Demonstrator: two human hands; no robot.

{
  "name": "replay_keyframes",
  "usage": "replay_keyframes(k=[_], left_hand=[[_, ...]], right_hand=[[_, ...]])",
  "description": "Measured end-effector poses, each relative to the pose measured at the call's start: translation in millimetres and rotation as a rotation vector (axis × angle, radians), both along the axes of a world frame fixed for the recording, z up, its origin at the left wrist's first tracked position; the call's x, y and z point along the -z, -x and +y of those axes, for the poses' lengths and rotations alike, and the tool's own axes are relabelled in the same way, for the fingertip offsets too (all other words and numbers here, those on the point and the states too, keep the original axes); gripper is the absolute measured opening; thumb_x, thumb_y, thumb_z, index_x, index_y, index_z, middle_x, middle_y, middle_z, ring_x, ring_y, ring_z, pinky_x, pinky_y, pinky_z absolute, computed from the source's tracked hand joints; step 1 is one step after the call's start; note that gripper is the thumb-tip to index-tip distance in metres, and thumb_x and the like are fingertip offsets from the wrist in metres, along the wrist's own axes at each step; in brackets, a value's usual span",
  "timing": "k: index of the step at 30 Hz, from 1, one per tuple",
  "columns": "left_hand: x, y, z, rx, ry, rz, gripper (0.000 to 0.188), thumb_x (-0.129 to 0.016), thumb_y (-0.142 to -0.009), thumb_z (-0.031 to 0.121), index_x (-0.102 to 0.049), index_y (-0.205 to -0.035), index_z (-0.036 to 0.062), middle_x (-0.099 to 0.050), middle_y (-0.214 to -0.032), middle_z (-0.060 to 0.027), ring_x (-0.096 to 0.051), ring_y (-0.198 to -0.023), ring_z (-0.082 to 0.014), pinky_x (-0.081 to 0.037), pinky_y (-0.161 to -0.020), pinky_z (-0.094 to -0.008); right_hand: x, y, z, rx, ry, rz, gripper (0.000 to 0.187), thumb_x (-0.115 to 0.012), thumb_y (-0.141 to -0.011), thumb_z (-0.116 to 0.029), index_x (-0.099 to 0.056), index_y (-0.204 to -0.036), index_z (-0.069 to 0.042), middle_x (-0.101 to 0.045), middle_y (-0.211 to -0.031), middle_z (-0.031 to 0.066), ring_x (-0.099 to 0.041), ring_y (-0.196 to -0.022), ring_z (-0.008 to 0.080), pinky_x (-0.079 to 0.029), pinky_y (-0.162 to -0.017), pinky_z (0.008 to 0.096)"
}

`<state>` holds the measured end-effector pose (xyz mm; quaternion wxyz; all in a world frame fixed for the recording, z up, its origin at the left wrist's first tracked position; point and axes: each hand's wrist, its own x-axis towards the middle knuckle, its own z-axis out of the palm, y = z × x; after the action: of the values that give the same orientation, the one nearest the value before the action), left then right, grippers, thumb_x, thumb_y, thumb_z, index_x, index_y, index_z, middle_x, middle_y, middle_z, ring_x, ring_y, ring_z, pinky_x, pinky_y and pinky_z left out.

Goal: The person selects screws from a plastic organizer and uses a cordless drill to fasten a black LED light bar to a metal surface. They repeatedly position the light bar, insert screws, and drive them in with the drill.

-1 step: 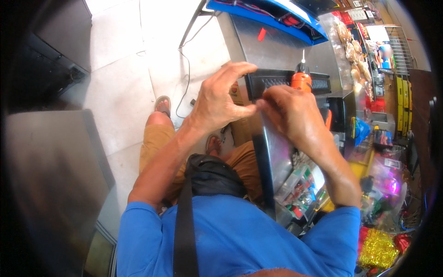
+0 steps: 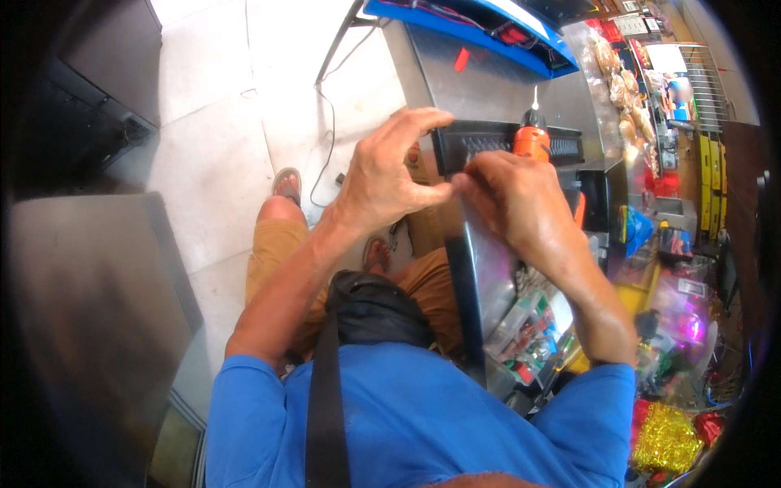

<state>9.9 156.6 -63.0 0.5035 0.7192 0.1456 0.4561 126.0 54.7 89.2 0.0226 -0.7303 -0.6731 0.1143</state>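
Note:
My left hand curves round the left end of a long black housing with a ribbed, grille-like inside. Its forefinger lies along the far edge and its thumb reaches toward the near corner. At that same corner my right hand is closed in a pinch, its fingertips close to the left thumb. Whatever sits between those fingertips is hidden. Just beyond the right hand, an orange and black power drill with a pale bit points away from me. The right hand covers part of the drill and the housing.
Beneath the housing is a grey metal counter, with a red scrap on it. At its far end stands a blue tray-like case with wires. Clutter and a box of small parts fill the right. A cable trails over the floor.

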Motion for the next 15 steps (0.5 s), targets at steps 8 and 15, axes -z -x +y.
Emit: replay_keyframes(k=[8,15], left_hand=[[0.5,-0.9,-0.4,0.022,0.043,-0.012,0.074,-0.091,-0.060,0.008,-0.065,-0.130,0.0041,-0.068,-0.127,-0.0132,-0.067,-0.119,-0.0257,-0.059,-0.103,-0.0379],[6.2,-4.2,-1.2,-0.031,-0.021,-0.082,0.071,-0.091,-0.060,0.008,-0.065,-0.126,0.0043,-0.069,-0.121,-0.0137,-0.070,-0.109,-0.0285,-0.059,-0.094,-0.0369]], right_hand=[[9.7,-5.7,-5.7,-0.113,-0.099,0.041,0.011,-0.070,-0.088,-0.006,-0.065,-0.094,0.002,-0.067,-0.086,0.0188,-0.068,-0.078,0.0410,-0.054,-0.069,0.0474],[1.2,-3.6,-5.0,-0.114,-0.079,0.050,0.015,-0.072,-0.087,-0.006,-0.065,-0.098,0.002,-0.067,-0.088,0.0177,-0.068,-0.078,0.0399,-0.055,-0.069,0.0449]])
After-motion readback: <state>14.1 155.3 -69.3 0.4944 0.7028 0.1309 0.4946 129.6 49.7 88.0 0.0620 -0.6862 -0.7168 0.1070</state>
